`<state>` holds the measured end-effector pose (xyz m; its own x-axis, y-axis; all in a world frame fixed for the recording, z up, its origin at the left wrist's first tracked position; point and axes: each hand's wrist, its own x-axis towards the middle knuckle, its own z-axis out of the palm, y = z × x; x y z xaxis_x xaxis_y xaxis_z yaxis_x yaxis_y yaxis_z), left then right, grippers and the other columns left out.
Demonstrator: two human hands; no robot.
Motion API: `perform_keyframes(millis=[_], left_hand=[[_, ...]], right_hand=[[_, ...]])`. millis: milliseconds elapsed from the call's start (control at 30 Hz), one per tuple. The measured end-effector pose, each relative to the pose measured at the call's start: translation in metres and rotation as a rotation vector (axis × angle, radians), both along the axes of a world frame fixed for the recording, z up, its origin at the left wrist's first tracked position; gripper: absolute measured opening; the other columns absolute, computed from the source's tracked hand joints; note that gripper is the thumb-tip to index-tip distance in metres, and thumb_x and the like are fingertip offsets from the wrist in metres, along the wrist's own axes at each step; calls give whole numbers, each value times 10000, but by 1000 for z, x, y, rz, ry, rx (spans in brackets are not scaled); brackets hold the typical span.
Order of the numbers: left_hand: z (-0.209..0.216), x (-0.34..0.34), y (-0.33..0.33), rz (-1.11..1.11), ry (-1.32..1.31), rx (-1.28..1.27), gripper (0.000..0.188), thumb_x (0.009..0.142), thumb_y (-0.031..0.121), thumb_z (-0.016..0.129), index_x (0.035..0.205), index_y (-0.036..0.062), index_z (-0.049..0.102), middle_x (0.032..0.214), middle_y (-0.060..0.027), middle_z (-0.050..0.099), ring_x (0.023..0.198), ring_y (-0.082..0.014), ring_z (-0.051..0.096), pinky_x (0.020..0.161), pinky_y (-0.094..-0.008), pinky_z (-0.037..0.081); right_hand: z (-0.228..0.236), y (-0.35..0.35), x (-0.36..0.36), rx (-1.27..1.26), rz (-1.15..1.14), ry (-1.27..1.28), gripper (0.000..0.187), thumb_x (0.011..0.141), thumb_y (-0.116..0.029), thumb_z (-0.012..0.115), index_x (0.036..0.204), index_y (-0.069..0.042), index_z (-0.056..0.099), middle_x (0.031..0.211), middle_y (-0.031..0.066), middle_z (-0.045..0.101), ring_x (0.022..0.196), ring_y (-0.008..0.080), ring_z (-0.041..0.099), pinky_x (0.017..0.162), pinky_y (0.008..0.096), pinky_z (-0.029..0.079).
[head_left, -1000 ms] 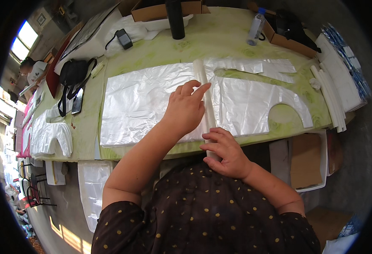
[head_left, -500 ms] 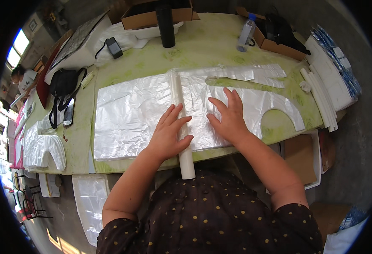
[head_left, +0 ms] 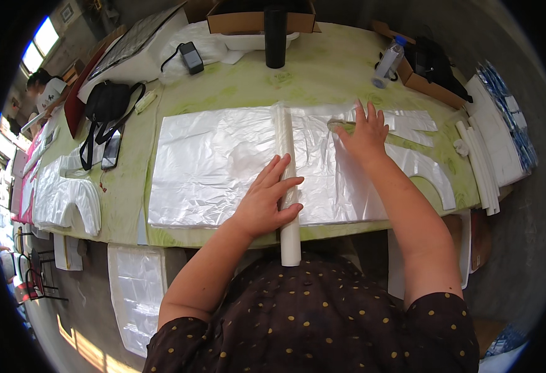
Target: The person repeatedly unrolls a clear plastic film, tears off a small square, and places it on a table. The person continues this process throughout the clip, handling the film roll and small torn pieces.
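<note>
A white roll (head_left: 284,133) is lying across the whitish film sheets (head_left: 201,161), its near end jutting past the desk (head_left: 235,87) edge toward the person's dotted shirt (head_left: 304,304). The left hand (head_left: 262,202) is resting over the roll's nearer half, its grip spread, fingers laid across rather than closing around. Right of the roll, the right hand (head_left: 365,135) is reaching over the film, its grip also spread; from here I cannot tell whether it is touching. Good handling, I am judging, is depending on light, even pressure: the left palm steadying the roll squarely, the right fingers avoiding snagging the film's slot. The roll's overhanging end is perhaps inviting a bump. A phone (head_left: 111,153) and black bag (head_left: 105,99) are lying well left of the roll, slim white tubes (head_left: 479,165) well right; beyond its far end, a black cylinder (head_left: 275,37) is standing before a cardboard box (head_left: 239,23).
</note>
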<state>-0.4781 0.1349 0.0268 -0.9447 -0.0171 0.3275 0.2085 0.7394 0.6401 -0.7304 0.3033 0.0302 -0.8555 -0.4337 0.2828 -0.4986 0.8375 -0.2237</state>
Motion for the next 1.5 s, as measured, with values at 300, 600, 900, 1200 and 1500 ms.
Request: perform_keyframes(millis=[300,600,900,1200,1500], left_hand=[[-17,11,-3,77,-62,-205,640,865,296,713,1447,112,520,1570,-186,420,1462,-390,372,1207,-493,285],[18,76,-27,143,238,270,157,960,16,581,1087,0,672,1125,-141,674,1006,-247,644,891,-347,512],[63,21,-26,-383,76,118,273,954,117,590,1193,43,696,1326,-156,654,1335,-373,533,1106,-474,414],[51,84,-68,-44,-132,-286,197,947,277,671,1031,112,739,1125,-18,735,1273,-300,592,1158,-555,342],[46,85,-53,483,-333,-480,666,913,285,704,1494,61,470,1602,-178,386,1484,-393,351,1195,-467,340]], right_hand=[[20,-43,149,-213,959,-102,578,883,-439,727,1355,-116,646,1569,212,402,1453,495,315,1204,536,282],[3,11,193,-478,906,-204,437,873,-298,767,1241,-81,675,1454,188,519,1390,471,411,1164,525,351],[8,-16,225,-483,1294,-323,216,893,-250,743,1055,-111,710,1164,82,668,1173,302,604,1013,494,470],[24,34,212,-729,1253,-324,186,831,-53,775,996,-59,690,866,89,670,776,300,644,700,398,527],[11,36,212,-781,1259,-439,143,841,-48,768,970,-58,708,848,92,688,760,291,663,671,385,519]])
